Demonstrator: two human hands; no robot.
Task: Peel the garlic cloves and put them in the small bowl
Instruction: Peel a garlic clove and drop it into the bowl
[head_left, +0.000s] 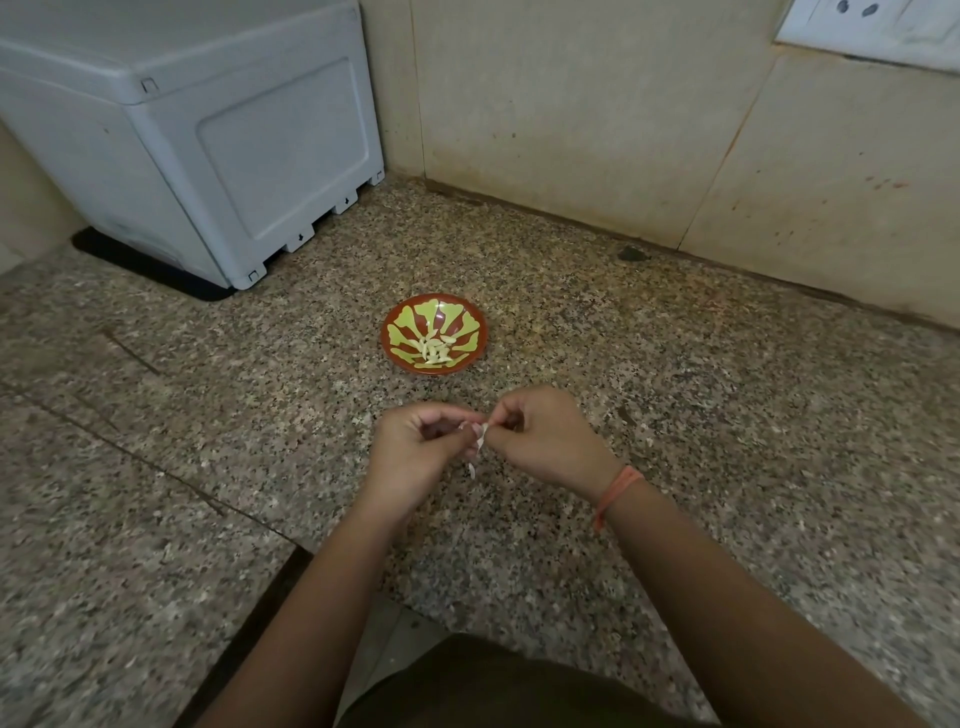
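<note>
Just short of the bowl (386, 336), I see left hand (410, 460) and right hand (545, 441) pinching one clove (482, 434), fingers (505, 414) curled.

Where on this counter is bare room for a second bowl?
Bare counter: right of the bowl up to the wall; left of it, before the grey box. Tightest: between bowl and left hand, right hand, both pinching garlic.

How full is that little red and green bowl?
Only partly filled. The small bowl holds a little heap of peeled garlic cloves at its bottom; most of its patterned inside is uncovered.
</note>
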